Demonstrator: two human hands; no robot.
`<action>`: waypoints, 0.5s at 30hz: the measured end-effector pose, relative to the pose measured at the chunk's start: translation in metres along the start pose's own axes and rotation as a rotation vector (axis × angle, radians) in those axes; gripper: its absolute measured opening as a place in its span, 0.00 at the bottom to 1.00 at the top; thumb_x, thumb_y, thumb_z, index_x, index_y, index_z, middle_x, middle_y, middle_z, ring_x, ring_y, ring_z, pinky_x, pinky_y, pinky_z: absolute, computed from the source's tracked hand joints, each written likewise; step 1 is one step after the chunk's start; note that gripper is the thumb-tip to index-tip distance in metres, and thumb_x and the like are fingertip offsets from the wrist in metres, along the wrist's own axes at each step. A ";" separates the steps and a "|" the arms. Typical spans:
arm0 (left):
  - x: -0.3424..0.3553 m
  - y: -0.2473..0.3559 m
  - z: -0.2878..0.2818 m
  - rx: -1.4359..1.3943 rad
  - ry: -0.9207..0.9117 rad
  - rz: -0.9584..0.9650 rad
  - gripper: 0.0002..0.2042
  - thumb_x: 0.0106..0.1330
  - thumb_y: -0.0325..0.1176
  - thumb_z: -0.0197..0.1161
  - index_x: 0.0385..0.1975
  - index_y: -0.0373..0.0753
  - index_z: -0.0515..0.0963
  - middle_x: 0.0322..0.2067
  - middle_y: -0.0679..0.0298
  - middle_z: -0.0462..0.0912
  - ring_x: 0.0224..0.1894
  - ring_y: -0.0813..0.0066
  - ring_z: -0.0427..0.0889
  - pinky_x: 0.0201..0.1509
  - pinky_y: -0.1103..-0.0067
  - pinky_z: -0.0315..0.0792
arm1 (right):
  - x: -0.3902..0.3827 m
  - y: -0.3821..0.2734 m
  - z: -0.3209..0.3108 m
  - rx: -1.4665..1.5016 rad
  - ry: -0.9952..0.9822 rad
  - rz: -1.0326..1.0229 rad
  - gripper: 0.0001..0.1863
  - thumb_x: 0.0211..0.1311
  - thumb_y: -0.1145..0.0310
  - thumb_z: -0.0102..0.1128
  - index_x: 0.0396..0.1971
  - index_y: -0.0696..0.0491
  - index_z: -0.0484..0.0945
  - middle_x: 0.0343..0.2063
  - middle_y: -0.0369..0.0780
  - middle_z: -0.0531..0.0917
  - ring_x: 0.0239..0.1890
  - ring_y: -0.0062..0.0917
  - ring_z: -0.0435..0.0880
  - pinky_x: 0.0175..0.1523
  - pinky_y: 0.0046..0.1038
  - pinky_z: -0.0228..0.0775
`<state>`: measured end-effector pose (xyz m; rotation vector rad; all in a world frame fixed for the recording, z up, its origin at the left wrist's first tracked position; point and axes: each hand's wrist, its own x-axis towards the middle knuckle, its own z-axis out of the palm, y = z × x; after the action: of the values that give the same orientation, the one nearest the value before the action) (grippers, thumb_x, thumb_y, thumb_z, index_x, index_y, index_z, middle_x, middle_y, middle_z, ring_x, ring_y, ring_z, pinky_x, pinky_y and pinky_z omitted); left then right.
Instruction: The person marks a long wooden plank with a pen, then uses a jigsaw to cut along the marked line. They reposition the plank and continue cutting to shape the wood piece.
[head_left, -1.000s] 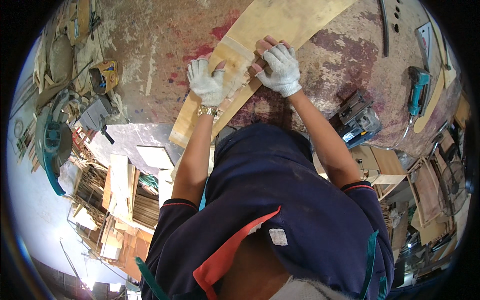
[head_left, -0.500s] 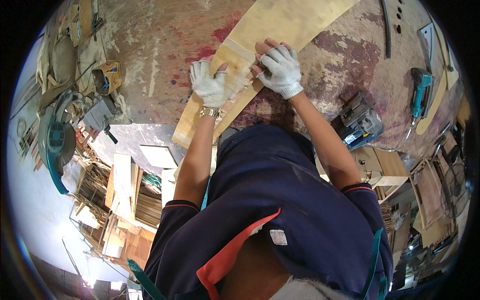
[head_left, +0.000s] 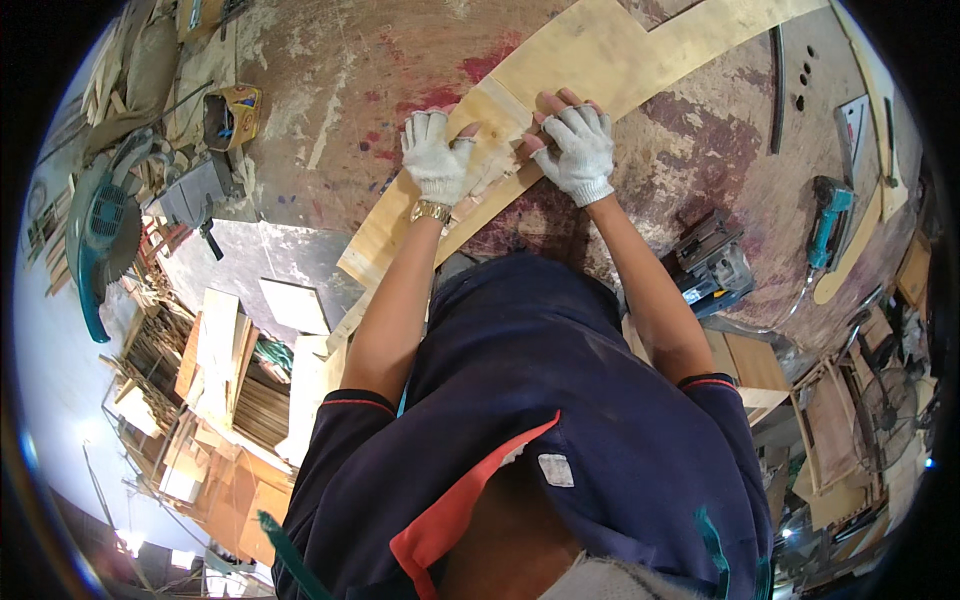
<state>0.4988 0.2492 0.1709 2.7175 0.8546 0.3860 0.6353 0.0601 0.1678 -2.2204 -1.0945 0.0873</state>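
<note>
A long, pale plywood strip (head_left: 565, 65) runs diagonally across the worn workbench (head_left: 330, 60), with a seam and a rough, torn-looking patch (head_left: 490, 170) in the part between my hands. My left hand (head_left: 437, 155), in a white fingerless work glove with a gold wristwatch (head_left: 431, 210) below it, lies on the strip left of that patch, fingers spread. On the other side of the patch my right hand (head_left: 577, 145), gloved alike, rests flat on the strip near the seam, fingers stretched out. Neither hand holds anything.
At the left edge are a teal circular saw (head_left: 105, 215) and a yellow container (head_left: 243, 115). On the right lie a grey-blue power tool (head_left: 715, 265), a teal power tool (head_left: 832, 220), a square (head_left: 853, 125) and a dark rod (head_left: 777, 90). Stacked wood pieces (head_left: 215, 360) stand below left.
The view has shifted, so more of the plywood strip shows at the top, including a stepped edge. Both hands remain on the strip in nearly the same places.
</note>
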 end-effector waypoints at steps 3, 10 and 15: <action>0.000 0.000 0.000 0.014 0.021 0.012 0.21 0.61 0.50 0.71 0.43 0.39 0.81 0.40 0.55 0.80 0.47 0.50 0.78 0.54 0.59 0.72 | 0.003 -0.012 0.006 0.035 0.047 0.138 0.15 0.53 0.53 0.73 0.35 0.46 0.84 0.52 0.35 0.85 0.62 0.34 0.77 0.69 0.46 0.61; -0.003 0.001 0.004 0.049 0.018 0.017 0.22 0.62 0.53 0.70 0.41 0.38 0.80 0.42 0.55 0.81 0.49 0.50 0.78 0.55 0.59 0.72 | -0.003 -0.013 0.014 -0.010 0.104 0.144 0.14 0.53 0.55 0.74 0.35 0.46 0.86 0.52 0.35 0.85 0.62 0.36 0.78 0.69 0.47 0.59; -0.007 0.001 -0.002 0.019 -0.019 -0.015 0.21 0.60 0.52 0.70 0.42 0.40 0.80 0.44 0.56 0.81 0.51 0.52 0.78 0.55 0.59 0.72 | 0.000 -0.017 0.016 -0.091 0.104 0.063 0.14 0.56 0.53 0.71 0.39 0.43 0.87 0.56 0.33 0.85 0.63 0.35 0.78 0.69 0.46 0.59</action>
<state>0.4928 0.2446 0.1716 2.7259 0.8772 0.3503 0.6181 0.0763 0.1651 -2.3128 -0.9898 -0.0517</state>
